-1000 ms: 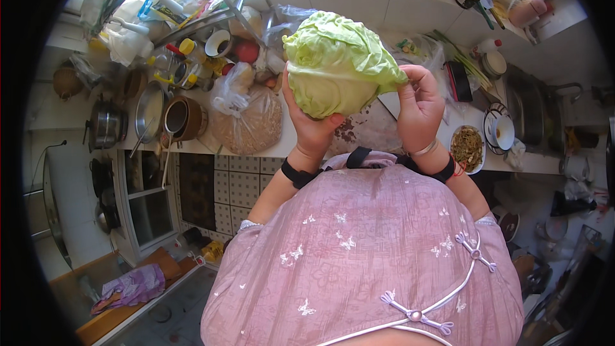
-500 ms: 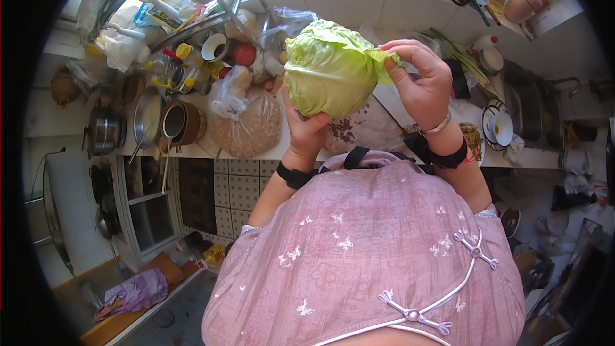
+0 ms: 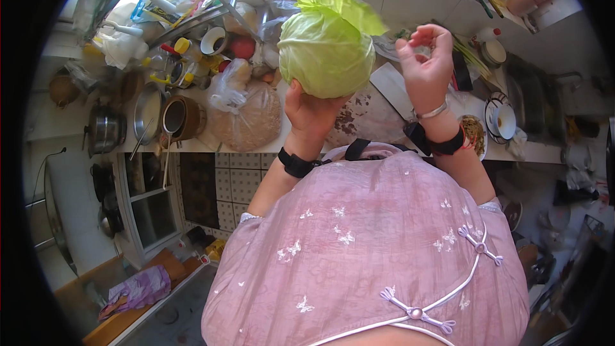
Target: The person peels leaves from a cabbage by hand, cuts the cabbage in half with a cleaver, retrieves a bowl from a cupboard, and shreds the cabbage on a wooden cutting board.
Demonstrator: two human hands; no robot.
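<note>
head view: left fingers (image 3: 293, 95) grasp the cabbage (image 3: 327, 54) from below, right fingers (image 3: 441, 37) half-curled and released nearby.

Green cabbage (image 3: 327, 54) in left fingers (image 3: 294, 96)

From my remote view I see a round, pale-green, glossy-leaved head of cabbage (image 3: 323, 57) held aloft at the upper centre of the frame. A thin, yellow-green loose leaf (image 3: 339, 3) flares off its top, spreading toward the right.
</note>
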